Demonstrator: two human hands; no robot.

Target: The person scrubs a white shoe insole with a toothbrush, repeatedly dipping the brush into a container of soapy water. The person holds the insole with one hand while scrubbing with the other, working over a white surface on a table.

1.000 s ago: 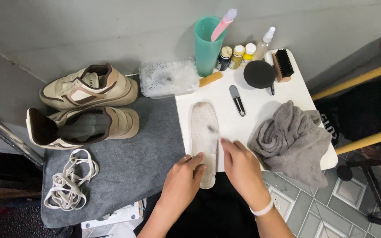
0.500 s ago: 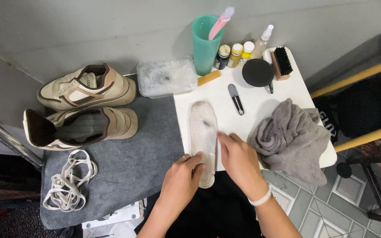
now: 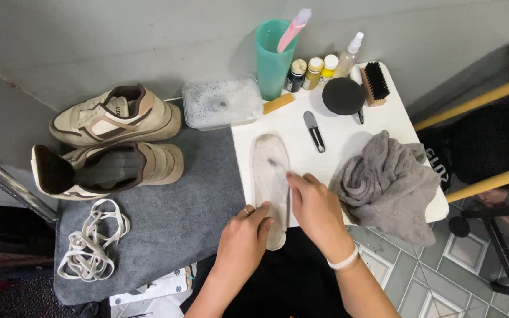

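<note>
A worn whitish insole [image 3: 268, 176] lies lengthwise on the white tabletop [image 3: 337, 138], its near end hanging over the front edge. My left hand [image 3: 241, 238], with a ring on one finger, holds that near end down with its fingertips. My right hand [image 3: 316, 209] is closed on a thin small brush [image 3: 273, 163], and the brush's dark tip rests on the middle of the insole. Most of the brush is hidden in my fingers.
A crumpled grey cloth [image 3: 387, 182] lies right of my right hand. At the back stand a tub of soapy water [image 3: 222, 103], a teal cup [image 3: 271, 56], small bottles [image 3: 313, 70], a black round tin [image 3: 343, 95], a brush [image 3: 376, 82] and snips [image 3: 313, 131]. Two beige sneakers [image 3: 116, 141] and loose laces [image 3: 92, 238] lie on a grey mat [image 3: 172, 224].
My right hand has slid slightly away from me and to the left, taking the brush tip across the insole. My left hand has stayed on the near end.
</note>
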